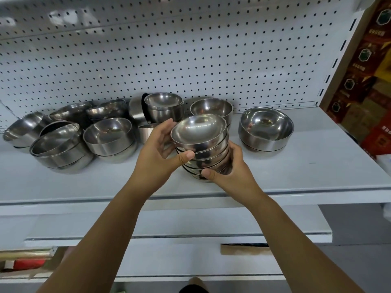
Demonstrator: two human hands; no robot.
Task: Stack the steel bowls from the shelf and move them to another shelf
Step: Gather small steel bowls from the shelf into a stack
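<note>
A tilted stack of several steel bowls (200,132) is held over the front of the white shelf (306,166). My left hand (156,153) grips the stack's upper left side, thumb across its front. My right hand (228,172) grips the stack low on its right side, thumb at the bottom bowls. More steel bowls sit on the shelf: a pair at the right (265,129), one behind the stack (211,107), a small stack at the back middle (164,106), and a loose cluster at the left (109,136).
A white pegboard (169,49) backs the shelf. Lower white shelves (211,225) step out below my arms. Red and brown printed boxes (364,70) stand at the right. A red and gold package (27,259) lies at the lower left.
</note>
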